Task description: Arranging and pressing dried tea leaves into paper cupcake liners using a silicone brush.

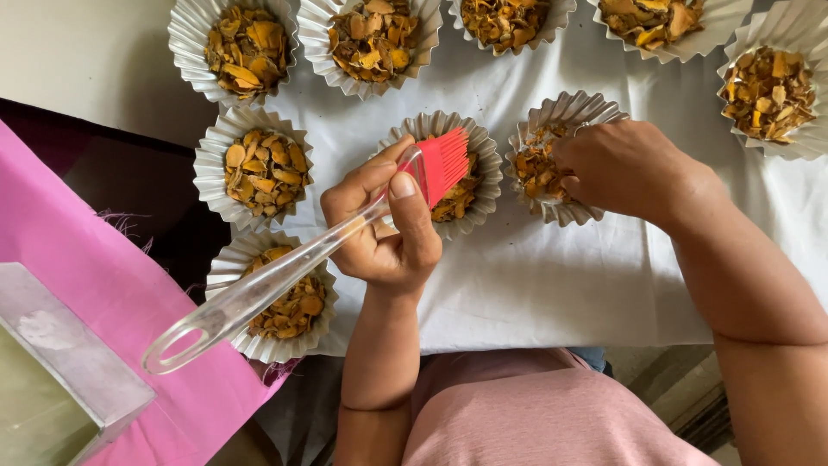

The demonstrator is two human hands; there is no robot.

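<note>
From the head view I take the white cloth [552, 285] as my landmark: it carries a spread of fluted paper cups filled with dried orange-yellow chips. Along its far edge I count five cups, with one at the far left [246, 47] and one at the far right [772, 91]. Down its left edge sit two more, the upper one [259, 168] and the lower one [280, 298], which the clear brush handle crosses and partly hides. Off the cloth's left side lies pink fabric [112, 293], with a clear box [60, 362] on it. Near the cloth's middle, my left hand [384, 229] is closed around the pastry brush [302, 259], thumb pressed on the handle, its red bristles resting over the centre cup [470, 177]. My right hand [625, 168] lies palm down just right of that, fingers curled onto the rim and into the neighbouring cup [552, 155], covering part of it; I cannot tell whether it pinches anything.
</note>
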